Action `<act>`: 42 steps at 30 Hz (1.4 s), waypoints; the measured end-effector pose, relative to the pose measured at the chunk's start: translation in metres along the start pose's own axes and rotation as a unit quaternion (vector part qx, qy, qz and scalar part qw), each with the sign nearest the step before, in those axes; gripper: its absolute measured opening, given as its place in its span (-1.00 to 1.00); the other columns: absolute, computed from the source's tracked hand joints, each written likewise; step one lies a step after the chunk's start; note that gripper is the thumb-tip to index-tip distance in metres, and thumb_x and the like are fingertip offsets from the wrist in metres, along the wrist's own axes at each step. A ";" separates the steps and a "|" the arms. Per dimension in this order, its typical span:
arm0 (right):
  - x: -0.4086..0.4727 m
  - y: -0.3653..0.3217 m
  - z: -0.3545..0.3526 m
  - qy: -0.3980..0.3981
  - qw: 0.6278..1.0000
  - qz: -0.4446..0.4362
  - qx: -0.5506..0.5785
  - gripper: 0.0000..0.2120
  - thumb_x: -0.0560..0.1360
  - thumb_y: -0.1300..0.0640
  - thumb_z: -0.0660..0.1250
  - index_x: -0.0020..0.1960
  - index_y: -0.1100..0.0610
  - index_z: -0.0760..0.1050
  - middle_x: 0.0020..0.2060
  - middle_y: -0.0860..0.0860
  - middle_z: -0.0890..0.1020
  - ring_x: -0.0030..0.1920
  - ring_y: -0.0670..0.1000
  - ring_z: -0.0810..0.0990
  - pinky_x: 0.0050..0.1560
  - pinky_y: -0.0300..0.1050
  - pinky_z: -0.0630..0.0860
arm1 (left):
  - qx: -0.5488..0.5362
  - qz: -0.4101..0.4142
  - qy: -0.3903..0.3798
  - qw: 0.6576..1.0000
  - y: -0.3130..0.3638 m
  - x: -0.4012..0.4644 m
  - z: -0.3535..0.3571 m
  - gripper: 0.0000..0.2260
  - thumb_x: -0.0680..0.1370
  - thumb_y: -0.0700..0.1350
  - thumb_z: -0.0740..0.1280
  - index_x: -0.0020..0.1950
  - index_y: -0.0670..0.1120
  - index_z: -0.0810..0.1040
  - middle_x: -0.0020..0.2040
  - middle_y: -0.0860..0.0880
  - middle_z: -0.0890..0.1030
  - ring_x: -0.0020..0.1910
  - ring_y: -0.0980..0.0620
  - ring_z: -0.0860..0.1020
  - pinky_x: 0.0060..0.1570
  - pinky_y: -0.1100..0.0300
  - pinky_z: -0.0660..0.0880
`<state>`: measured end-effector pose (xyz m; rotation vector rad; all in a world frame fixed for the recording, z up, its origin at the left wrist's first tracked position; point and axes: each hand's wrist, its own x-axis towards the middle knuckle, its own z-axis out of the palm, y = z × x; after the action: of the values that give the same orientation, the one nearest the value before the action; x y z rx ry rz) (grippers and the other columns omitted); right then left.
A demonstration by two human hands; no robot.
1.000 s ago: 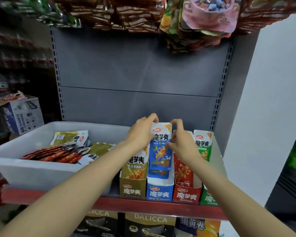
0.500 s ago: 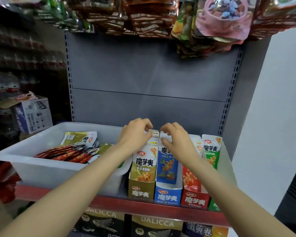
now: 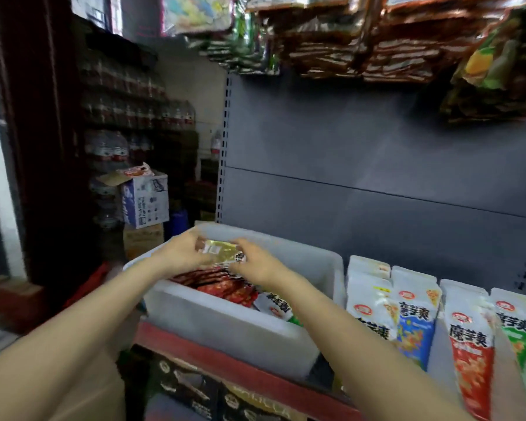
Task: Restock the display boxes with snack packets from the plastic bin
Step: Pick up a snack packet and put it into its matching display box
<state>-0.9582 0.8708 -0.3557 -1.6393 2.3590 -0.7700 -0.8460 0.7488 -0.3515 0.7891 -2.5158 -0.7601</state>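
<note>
A white plastic bin (image 3: 225, 326) stands on the red-edged shelf and holds red packets (image 3: 225, 287) and a white-green packet (image 3: 275, 305). Over the bin, my left hand (image 3: 179, 255) and my right hand (image 3: 255, 264) both hold a gold snack packet (image 3: 220, 249) by its ends. To the right of the bin stand display boxes with upright packets: gold-white (image 3: 369, 302), blue (image 3: 413, 323), red (image 3: 471, 344) and green (image 3: 518, 326).
Bags of snacks (image 3: 362, 41) hang overhead from the shelf above. A grey back panel (image 3: 377, 165) closes the shelf. A cardboard box (image 3: 146, 202) and stacked bottles (image 3: 116, 147) stand at the left. Dark boxes (image 3: 195, 390) sit on the shelf below.
Both hands left the blue packets in the display box and moved left over the bin, where they now hold a gold packet. The view has swung left.
</note>
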 end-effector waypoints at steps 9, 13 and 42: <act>0.032 0.004 0.017 -0.127 0.989 0.041 -0.070 -0.58 0.57 0.19 0.14 0.42 0.04 0.34 0.41 0.03 0.37 0.40 0.09 0.32 0.34 -0.10 0.24 | 0.117 0.000 -0.180 0.977 -0.029 0.017 -0.005 -0.68 0.48 0.05 0.39 0.17 -0.08 0.57 0.14 -0.02 0.61 0.09 0.04 0.54 0.20 0.10 0.44; 0.031 0.013 0.012 -0.075 0.994 0.044 -0.062 -0.61 0.54 0.18 0.27 0.36 0.10 0.43 0.31 0.05 0.50 0.29 0.05 0.44 0.27 -0.14 0.33 | 0.057 0.026 -0.114 0.991 -0.030 0.014 -0.006 -0.71 0.44 -0.13 0.47 0.15 -0.09 0.60 0.06 0.00 0.63 0.02 0.11 0.57 0.07 0.29 0.48; -0.096 0.024 -0.065 0.266 0.799 0.091 0.532 -0.74 0.51 0.39 0.27 0.17 0.19 0.42 -0.18 0.11 0.65 -0.32 -0.01 0.65 -0.39 -0.17 0.60 | -0.146 0.221 0.056 0.963 0.088 -0.037 0.040 -0.56 0.42 -0.01 0.48 0.28 0.07 0.51 0.18 -0.01 0.51 0.11 0.05 0.52 0.19 0.08 0.45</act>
<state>-0.9688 0.9854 -0.3267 -0.7203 1.6079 -2.1698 -0.8730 0.8481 -0.3368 0.1522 -2.2807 -0.8670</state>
